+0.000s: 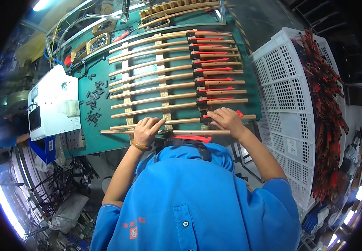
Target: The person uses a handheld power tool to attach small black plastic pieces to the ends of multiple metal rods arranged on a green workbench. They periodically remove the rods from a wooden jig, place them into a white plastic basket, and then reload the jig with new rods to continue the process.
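1. On the green surface, a long row of wooden sticks is laid side by side across two pale slats.
2. A black clip with a red plastic piece is seen on most of the sticks, toward their right ends.
3. The nearest stick is laid along the front edge of the surface, just below the others, and a red piece is seen under it.
4. The left hand is curled down on this nearest stick, with the fingers bent over the stick above it too. How tightly it is held cannot be told.
5. The right hand is laid flat, fingers spread, on the right part of the last two sticks, beside a black clip.
6. A brown band is worn on the left wrist.
7. Small black parts are scattered on the surface to the left of the sticks.
8. A white machine box is set further left, near the edge.
9. A white plastic crate is kept on the right, and a pile of red and brown tubes is stacked in it.
10. A blue shirt is worn by the person.
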`<action>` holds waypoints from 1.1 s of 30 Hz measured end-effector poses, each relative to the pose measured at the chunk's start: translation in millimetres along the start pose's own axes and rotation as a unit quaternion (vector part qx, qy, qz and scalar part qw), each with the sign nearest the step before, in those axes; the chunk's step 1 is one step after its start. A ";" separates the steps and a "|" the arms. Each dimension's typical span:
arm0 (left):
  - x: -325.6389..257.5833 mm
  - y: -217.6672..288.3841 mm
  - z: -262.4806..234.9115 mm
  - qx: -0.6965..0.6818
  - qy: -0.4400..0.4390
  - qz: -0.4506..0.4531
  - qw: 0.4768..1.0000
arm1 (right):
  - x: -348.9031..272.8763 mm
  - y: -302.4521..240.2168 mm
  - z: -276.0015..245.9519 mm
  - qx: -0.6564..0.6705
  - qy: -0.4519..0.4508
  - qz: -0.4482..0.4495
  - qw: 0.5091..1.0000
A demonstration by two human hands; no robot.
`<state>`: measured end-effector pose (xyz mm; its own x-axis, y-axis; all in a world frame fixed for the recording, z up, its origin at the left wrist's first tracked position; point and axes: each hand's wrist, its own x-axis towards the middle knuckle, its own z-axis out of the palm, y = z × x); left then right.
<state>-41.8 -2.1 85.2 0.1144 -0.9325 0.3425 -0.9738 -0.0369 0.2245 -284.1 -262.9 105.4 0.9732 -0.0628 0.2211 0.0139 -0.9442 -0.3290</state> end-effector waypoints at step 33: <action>47.8 31.0 -11.6 -0.066 -0.060 0.029 0.996 | -13.3 -28.2 -54.0 -0.057 -0.157 0.049 0.985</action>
<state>-64.2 -43.7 119.1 0.0276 -0.9680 0.2492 -0.9426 0.0577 0.3288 -309.8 -252.9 161.4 0.9917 -0.0701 -0.1079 -0.0930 -0.9699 -0.2249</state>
